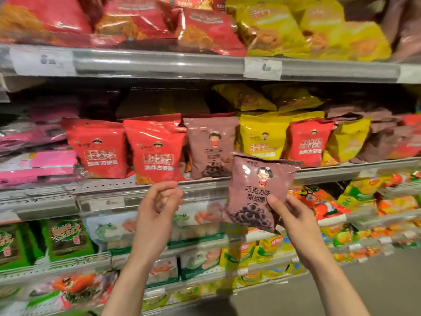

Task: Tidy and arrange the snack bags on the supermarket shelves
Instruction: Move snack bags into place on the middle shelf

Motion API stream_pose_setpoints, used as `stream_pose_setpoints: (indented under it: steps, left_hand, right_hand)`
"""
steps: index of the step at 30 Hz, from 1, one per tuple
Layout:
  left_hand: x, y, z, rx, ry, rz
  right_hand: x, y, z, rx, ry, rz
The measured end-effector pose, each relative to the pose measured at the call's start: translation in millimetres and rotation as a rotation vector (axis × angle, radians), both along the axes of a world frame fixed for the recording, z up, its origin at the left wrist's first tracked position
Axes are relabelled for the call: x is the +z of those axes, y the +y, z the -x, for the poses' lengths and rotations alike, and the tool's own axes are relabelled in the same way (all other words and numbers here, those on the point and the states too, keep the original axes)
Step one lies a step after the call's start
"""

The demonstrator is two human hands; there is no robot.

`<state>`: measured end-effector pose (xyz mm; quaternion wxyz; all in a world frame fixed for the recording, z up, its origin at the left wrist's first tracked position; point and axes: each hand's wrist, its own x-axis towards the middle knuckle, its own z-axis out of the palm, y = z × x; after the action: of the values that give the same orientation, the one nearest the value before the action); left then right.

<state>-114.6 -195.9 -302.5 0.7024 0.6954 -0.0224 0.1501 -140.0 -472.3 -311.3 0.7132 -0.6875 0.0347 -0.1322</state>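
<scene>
My right hand [293, 215] grips a brown snack bag [257, 190] by its lower right corner, thumb on the front, holding it upright in front of the middle shelf [109, 185]. My left hand [158, 202] hovers just below that shelf's edge, fingers loosely curled and holding nothing. On the shelf stand two red bags [98, 149] [157, 151], a matching brown bag [210, 144], a yellow bag [262, 135] and another red bag [309, 142].
The top shelf [159, 63] carries large red bags and yellow bags [319, 30]. Pink packs [38, 165] lie stacked at the left. Lower shelves hold green seaweed packs [68, 238], pale cracker bags [114, 229] and orange and yellow bags [319, 201]. Grey floor lies at lower right.
</scene>
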Motion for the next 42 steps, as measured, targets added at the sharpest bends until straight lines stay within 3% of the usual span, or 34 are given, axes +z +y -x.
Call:
stream_pose_setpoints:
  steps: [12,29,36,42]
  left_hand:
    - [3,-183,-22,0.041,-0.013,0.026]
    - [18,-288,-83,-0.189,-0.017,-0.009]
    - [17,-348,-94,-0.162,-0.004,0.084]
    - [11,-424,-102,-0.014,-0.055,0.047]
  right_hand:
    - [-13,-212,-17,-0.063,0.069,0.005]
    - [9,-296,-45,-0.145,0.008,-0.036]
    - [8,-353,-65,-0.098,-0.010,-0.021]
    - [17,-435,-92,0.029,-0.019,0.111]
